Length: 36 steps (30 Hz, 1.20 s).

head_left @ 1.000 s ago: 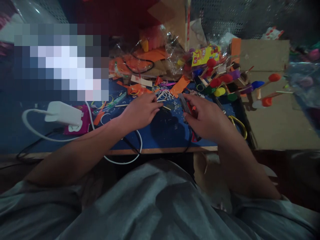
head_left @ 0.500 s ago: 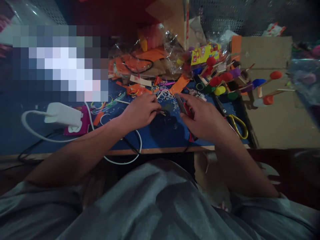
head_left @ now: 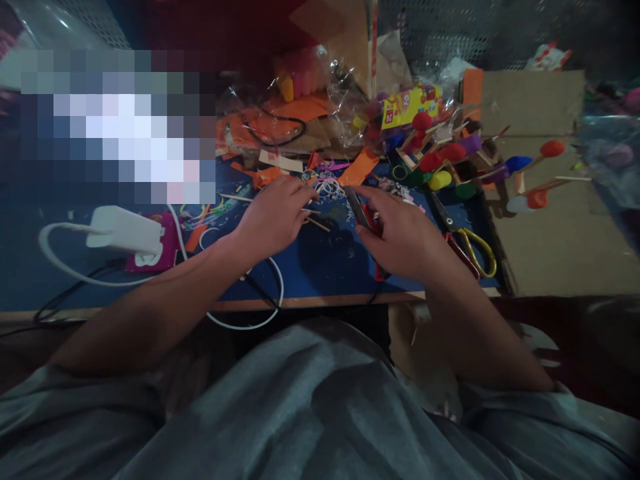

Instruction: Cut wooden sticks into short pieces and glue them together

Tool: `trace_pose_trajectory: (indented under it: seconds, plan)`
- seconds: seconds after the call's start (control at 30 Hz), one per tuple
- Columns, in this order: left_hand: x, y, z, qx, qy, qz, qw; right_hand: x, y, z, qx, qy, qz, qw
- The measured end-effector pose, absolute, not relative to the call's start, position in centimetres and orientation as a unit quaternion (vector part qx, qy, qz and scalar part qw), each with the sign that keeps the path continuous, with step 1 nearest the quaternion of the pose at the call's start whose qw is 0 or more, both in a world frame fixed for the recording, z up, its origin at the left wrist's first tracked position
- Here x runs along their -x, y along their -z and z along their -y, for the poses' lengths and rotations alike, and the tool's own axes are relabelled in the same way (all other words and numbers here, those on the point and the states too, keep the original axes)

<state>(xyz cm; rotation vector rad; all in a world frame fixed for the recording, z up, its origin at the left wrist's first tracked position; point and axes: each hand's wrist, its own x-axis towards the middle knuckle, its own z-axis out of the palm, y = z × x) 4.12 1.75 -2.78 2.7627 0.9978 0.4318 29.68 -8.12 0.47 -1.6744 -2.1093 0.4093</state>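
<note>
My left hand (head_left: 274, 217) rests on the blue board (head_left: 325, 263), its fingers curled and pinched on a thin wooden stick (head_left: 317, 224) that pokes out to the right. A little to the right, my right hand (head_left: 400, 233) is closed round a red-handled cutting tool (head_left: 361, 212) whose grey blade points up and away from me. The blade tip and the stick end lie a short gap apart. Wood shavings and rubber bands (head_left: 327, 187) are scattered just beyond both hands.
Yellow-handled scissors (head_left: 467, 243) lie right of my right hand. A stick-and-coloured-ball model (head_left: 450, 160) stands behind them beside cardboard (head_left: 550, 220). A white charger (head_left: 125, 230) with its cable lies at the left. Orange paper scraps and plastic bags (head_left: 300, 113) crowd the back.
Both hands have shifted slightly left and farther from me. The left hand has drawn the stick back, and the scissors to the right have come fully into view.
</note>
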Motion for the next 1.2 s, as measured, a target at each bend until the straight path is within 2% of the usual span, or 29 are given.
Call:
trace_pose_trajectory:
  seconds: [0.13,0.4,0.53,0.6,0.77,0.87,1.2]
  plan:
    - [-4.0,3.0,-1.8,-0.940,-0.153,-0.285,0.105,-29.7,-0.5,8.2,0.598,-0.149,0.758,0.212]
    - [-4.6,3.7,-1.7,-0.960,-0.109,-0.250,0.070,-29.4,-0.1,8.3,0.601,-0.146,0.757,0.212]
    - [-4.7,3.8,-1.6,-0.961,-0.127,-0.241,0.059,-29.6,0.0,8.1,0.593,-0.145,0.761,0.219]
    - [-4.8,3.7,-1.5,-0.952,-0.173,-0.231,0.101,-29.7,0.0,8.1,0.591,-0.146,0.759,0.230]
    - [-4.8,3.2,-1.4,-0.866,-0.324,-0.214,0.314,-29.8,0.1,8.2,0.590,-0.142,0.753,0.253]
    - [-4.8,2.9,-1.3,-0.806,-0.372,-0.207,0.411,-29.6,0.0,8.2,0.584,-0.142,0.757,0.255]
    - [-5.0,2.6,-0.7,-0.727,-0.407,-0.196,0.518,-29.5,-0.2,8.1,0.590,-0.145,0.760,0.232]
